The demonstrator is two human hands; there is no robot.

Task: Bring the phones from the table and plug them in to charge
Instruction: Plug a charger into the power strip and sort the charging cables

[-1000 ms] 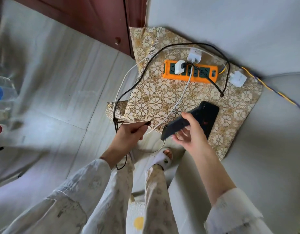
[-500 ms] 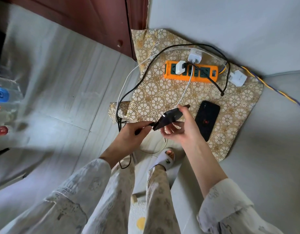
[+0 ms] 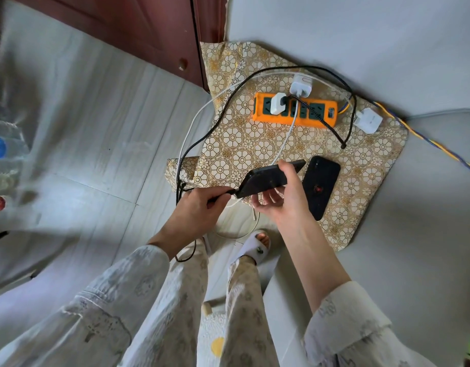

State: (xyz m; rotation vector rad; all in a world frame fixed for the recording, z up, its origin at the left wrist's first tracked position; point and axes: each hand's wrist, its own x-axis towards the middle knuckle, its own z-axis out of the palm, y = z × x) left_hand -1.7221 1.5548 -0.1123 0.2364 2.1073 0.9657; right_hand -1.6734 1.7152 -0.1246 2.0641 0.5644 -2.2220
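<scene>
Centre of frame: right hand [image 3: 284, 202] grips a black phone [image 3: 265, 178] from below, thumb over the top face and fingers curled under, phone tilted with its port end pointing lower left toward the other hand, so the socket faces the plug. Left hand [image 3: 199, 210] pinches the tip of the black braided cable [image 3: 228, 107], fingers closed on the plug [image 3: 230, 193], which sits right at the phone's bottom edge; can't tell if it's fully seated or only touching. Cable runs from that hand up the left of the cushion, loops over the top and comes back to a white charger [image 3: 277, 103] on the orange power strip [image 3: 294, 109], upper centre. A second white charger [image 3: 301, 86] feeds a white cable [image 3: 287, 139] running down toward the hands; its free end isn't clear. A third white adapter [image 3: 367, 120] lies loose just right of the strip. Second black phone [image 3: 320, 186] lies flat on the gold floral cushion [image 3: 255, 149], just right of the held phone, nothing plugged in as far as visible, probably parked there to free both hands. Step in hand looks like plugging in phone one; phone two still to do. Sandalled foot [image 3: 255, 245] below the hands, water bottles [image 3: 1, 160] blurred at left edge.
</scene>
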